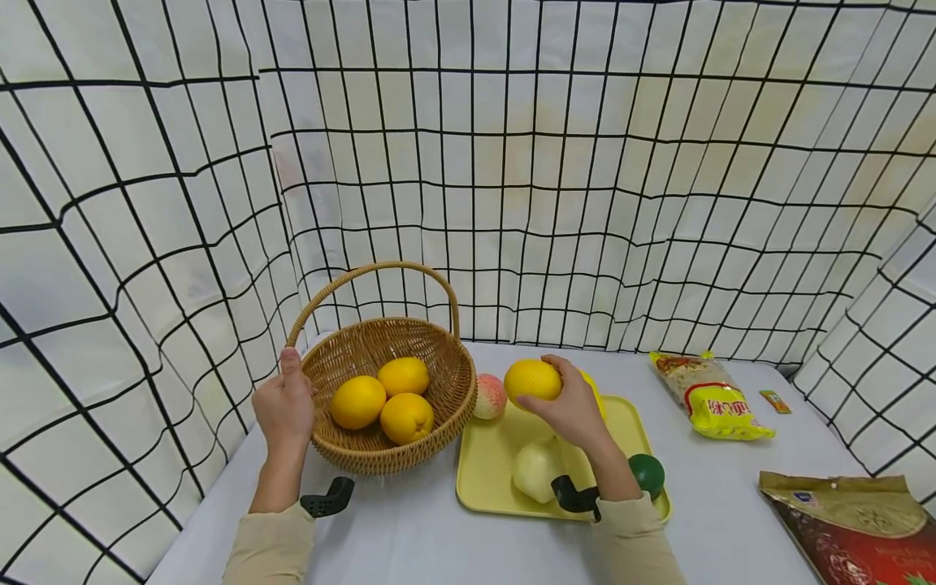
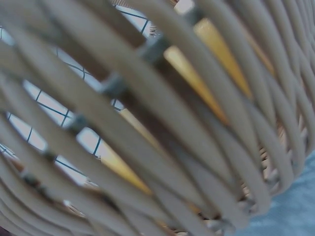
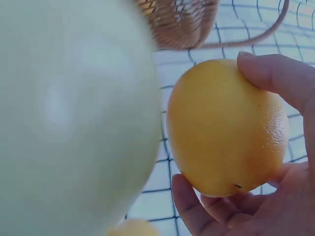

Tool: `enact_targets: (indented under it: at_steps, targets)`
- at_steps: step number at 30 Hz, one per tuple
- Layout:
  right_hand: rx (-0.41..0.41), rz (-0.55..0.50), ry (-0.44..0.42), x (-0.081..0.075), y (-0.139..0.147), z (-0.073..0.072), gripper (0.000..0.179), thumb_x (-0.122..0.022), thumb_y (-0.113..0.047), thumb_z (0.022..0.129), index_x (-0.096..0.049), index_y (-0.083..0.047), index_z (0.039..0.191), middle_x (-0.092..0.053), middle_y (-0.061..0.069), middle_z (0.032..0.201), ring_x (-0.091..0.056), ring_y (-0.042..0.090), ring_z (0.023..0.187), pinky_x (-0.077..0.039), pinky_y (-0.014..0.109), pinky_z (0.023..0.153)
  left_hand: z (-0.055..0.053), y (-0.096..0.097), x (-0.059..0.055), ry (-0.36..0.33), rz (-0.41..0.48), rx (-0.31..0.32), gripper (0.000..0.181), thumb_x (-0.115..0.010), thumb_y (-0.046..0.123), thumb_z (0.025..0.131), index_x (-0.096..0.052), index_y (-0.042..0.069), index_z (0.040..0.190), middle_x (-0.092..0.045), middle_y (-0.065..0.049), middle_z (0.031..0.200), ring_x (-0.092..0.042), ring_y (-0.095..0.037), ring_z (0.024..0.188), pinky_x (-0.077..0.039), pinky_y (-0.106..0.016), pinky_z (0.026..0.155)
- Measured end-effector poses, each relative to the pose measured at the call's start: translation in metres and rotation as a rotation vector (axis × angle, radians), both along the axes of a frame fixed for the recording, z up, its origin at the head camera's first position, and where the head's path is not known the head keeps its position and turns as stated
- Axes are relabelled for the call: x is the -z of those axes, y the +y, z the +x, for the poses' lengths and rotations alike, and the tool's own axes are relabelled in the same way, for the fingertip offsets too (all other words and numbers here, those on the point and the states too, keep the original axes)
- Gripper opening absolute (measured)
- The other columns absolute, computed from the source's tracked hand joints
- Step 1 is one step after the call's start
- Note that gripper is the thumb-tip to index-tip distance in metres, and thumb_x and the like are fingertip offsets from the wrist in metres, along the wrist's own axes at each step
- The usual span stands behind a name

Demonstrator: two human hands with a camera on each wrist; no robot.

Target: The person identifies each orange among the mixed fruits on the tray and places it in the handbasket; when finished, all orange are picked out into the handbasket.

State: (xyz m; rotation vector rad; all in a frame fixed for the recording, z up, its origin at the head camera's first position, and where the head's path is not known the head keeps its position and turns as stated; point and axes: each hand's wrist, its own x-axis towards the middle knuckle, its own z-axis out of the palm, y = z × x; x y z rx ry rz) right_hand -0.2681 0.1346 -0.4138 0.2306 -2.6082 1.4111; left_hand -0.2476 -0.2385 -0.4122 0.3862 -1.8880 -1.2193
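My left hand (image 1: 283, 406) grips the wicker basket (image 1: 395, 463) at its left side, the thumb up against the foot of the arched handle (image 1: 395, 266). Inside the tilted basket lie three oranges (image 1: 358, 402). The left wrist view shows only its blurred weave (image 2: 162, 113). With thumb and fingers, my right hand (image 1: 574, 406) holds another yellow-orange orange (image 3: 226, 128) above the yellow tray (image 1: 504, 505). Beneath that hand a pale, pear-like fruit (image 1: 536, 470) sits on the tray; it looms large in the right wrist view. A pink-yellow peach (image 1: 490, 396) lies between basket and tray.
A yellow fruit (image 1: 594, 396) is partly hidden behind my right hand. At the tray's right edge is a dark green round fruit (image 1: 647, 474). Farther right lie a yellow food bag (image 1: 712, 398), a small orange packet (image 1: 775, 401) and a red-gold bag (image 1: 855, 528). Black-gridded white curtains (image 1: 453, 162) enclose the table.
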Motion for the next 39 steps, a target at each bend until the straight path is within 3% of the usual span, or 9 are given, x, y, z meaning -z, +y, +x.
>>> enact_targets:
  at_steps: [15,24,34,39]
  targets:
    - [-0.076,-0.054,0.185,-0.023,-0.053,0.033,0.076,-0.085,-0.031,0.075,-0.046,-0.019,0.139,-0.052,0.002,0.133,-0.056,0.021,0.103,-0.049,0.04,0.084,0.0,0.001,-0.001,-0.008,0.002,-0.004,0.074,-0.041,0.057,0.1,-0.042,0.013,0.041,-0.046,0.004,0.042,-0.043,-0.005,0.041,-0.021,-0.031,0.04]
    - [-0.154,-0.16,0.258,-0.019,-0.074,0.04,0.076,-0.085,-0.023,0.077,-0.045,-0.016,0.141,-0.05,0.001,0.136,-0.055,0.019,0.108,-0.049,0.039,0.085,-0.001,0.0,0.0,-0.001,0.001,-0.009,0.074,-0.041,0.059,0.099,-0.043,0.014,0.04,-0.047,0.003,0.042,-0.042,-0.008,0.04,-0.022,-0.032,0.041]
    - [-0.264,-0.18,0.348,-0.015,-0.093,0.043,0.076,-0.085,-0.029,0.077,-0.046,-0.015,0.141,-0.051,-0.002,0.137,-0.056,0.016,0.114,-0.048,0.041,0.091,0.0,0.001,-0.003,0.001,-0.004,-0.021,0.077,-0.041,0.061,0.098,-0.044,0.01,0.041,-0.045,0.004,0.042,-0.041,-0.009,0.039,-0.022,-0.031,0.043]
    - [-0.272,-0.146,0.354,-0.011,-0.102,0.045,0.076,-0.084,-0.035,0.077,-0.047,-0.02,0.141,-0.05,-0.006,0.138,-0.049,0.016,0.124,-0.044,0.044,0.098,0.001,0.002,-0.003,-0.003,-0.008,-0.007,0.076,-0.041,0.059,0.099,-0.045,0.011,0.041,-0.043,0.008,0.04,-0.036,-0.01,0.036,-0.021,-0.03,0.042]
